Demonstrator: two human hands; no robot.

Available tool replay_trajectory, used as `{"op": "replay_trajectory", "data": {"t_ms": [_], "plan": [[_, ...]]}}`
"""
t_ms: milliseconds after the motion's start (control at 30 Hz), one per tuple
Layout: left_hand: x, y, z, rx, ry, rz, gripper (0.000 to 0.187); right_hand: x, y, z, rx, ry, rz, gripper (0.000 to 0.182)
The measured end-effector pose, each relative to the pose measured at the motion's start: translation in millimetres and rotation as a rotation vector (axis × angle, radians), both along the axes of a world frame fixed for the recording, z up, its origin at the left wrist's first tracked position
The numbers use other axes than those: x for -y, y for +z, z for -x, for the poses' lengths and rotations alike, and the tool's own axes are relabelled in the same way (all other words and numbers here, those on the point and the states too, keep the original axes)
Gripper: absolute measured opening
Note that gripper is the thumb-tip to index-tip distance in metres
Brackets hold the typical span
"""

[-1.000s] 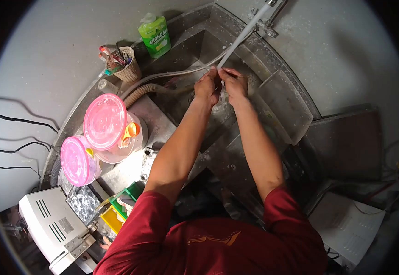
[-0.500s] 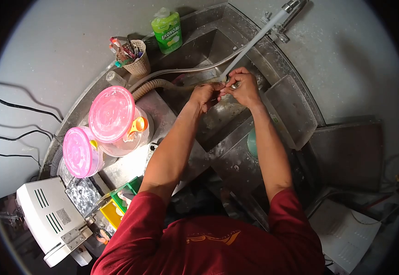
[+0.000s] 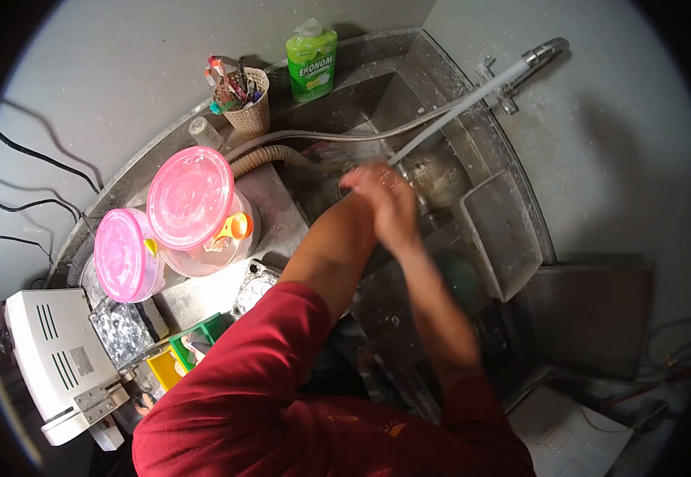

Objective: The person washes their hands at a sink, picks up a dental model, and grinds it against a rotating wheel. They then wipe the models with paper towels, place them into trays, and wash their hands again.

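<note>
Over the metal sink (image 3: pixel 345 103), my right hand (image 3: pixel 393 203) is blurred by motion and lies across my left hand. Of my left hand (image 3: pixel 351 181) only a small part shows at the left; the rest is hidden behind the right hand and wrist. Whether either hand holds anything cannot be made out. A grey tube (image 3: pixel 460 107) runs from the chrome tap (image 3: pixel 548 52) down to just beyond the hands, where water splashes in the basin.
Green soap bottle (image 3: pixel 312 67) and a woven cup (image 3: pixel 251 119) of tools stand on the back rim. Pink-lidded tubs (image 3: pixel 192 197) are at the left, near a white machine (image 3: pixel 63 350). A clear tray (image 3: pixel 503 234) leans at the right. A ribbed hose (image 3: pixel 270 157) enters the sink.
My hands have left the tube's end and moved down toward me, the right now crossing over the left. The tube's end is free of them. The whole view has shifted slightly.
</note>
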State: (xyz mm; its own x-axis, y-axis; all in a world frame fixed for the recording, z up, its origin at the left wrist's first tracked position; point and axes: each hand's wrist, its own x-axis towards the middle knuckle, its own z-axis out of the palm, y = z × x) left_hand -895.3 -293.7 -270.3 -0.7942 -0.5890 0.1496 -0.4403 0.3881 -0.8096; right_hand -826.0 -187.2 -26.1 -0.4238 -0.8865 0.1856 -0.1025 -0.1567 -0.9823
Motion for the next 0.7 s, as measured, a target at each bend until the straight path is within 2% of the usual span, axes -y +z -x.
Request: {"op": "replay_trajectory", "data": {"t_ms": [67, 100, 133, 167, 200, 233, 300, 333, 367, 400, 433, 500, 567, 600, 700], "plan": [[-0.1, -50.0, 5.3, -0.413, 0.098, 0.575, 0.018, -14.3, 8.1, -15.8, -0.44, 0.197, 0.155, 0.026], [-1.6, -60.8, 8.4, -0.497, 0.139, 0.673, 0.019, -15.6, 11.3, -15.6, -0.547, 0.227, 0.267, 0.025], [-11.0, -54.2, 7.2, -0.494, 0.13, 0.664, 0.019, -10.7, -18.8, 3.9, -0.565, 0.238, 0.222, 0.025], [-24.8, -31.6, 3.8, -0.485, 0.17, 0.443, 0.02, -3.1, -54.2, 31.3, -0.58, 0.249, 0.176, 0.025], [-32.8, 2.8, -1.3, -0.473, 0.212, 0.231, 0.021, 2.9, -64.8, 50.2, -0.721, 0.133, 0.111, 0.026], [-48.7, 74.1, -20.8, -0.357, 0.196, -0.576, 0.025, 8.5, -73.8, 61.8, -0.86, 0.017, 0.047, 0.027], [-10.3, 44.4, -37.6, -0.537, 0.124, -1.14, 0.03, 12.6, -105.8, 61.3, -0.769, -0.261, -0.102, 0.025], [-5.5, 45.0, -45.2, -0.751, 0.222, -1.465, 0.031, 14.8, -114.7, 59.3, -0.722, -0.399, -0.172, 0.025], [-0.6, 45.4, -52.8, -0.991, 0.356, -1.753, 0.033, 12.3, -123.5, 56.7, -0.583, -0.428, -0.221, 0.022], [-6.7, 52.9, -60.8, -1.371, 0.667, -2.047, 0.034, 9.0, -128.7, 52.7, -0.444, -0.454, -0.266, 0.02], [-3.9, 45.9, -68.8, -1.352, 0.643, -2.052, 0.033, 7.7, -133.4, 48.8, -0.306, -0.475, -0.307, 0.018], [0.6, 40.6, -86.3, -1.314, 0.595, -2.058, 0.032, 6.9, -131.5, 40.8, -0.285, -0.392, -0.238, 0.012], [-8.0, 61.9, -108.3, -1.646, 0.611, -2.28, 0.029, 0.3, -111.0, 29.5, -0.229, -0.335, -0.231, 0.013], [-8.1, 62.4, -115.9, -1.785, 0.629, -2.396, 0.028, 2.2, -103.7, 28.1, -0.299, -0.306, -0.182, 0.014], [-4.2, 48.9, -135.9, -1.939, 0.714, -2.717, 0.028, -1.7, -92.8, 24.9, -0.46, -0.229, -0.101, 0.019]]}}
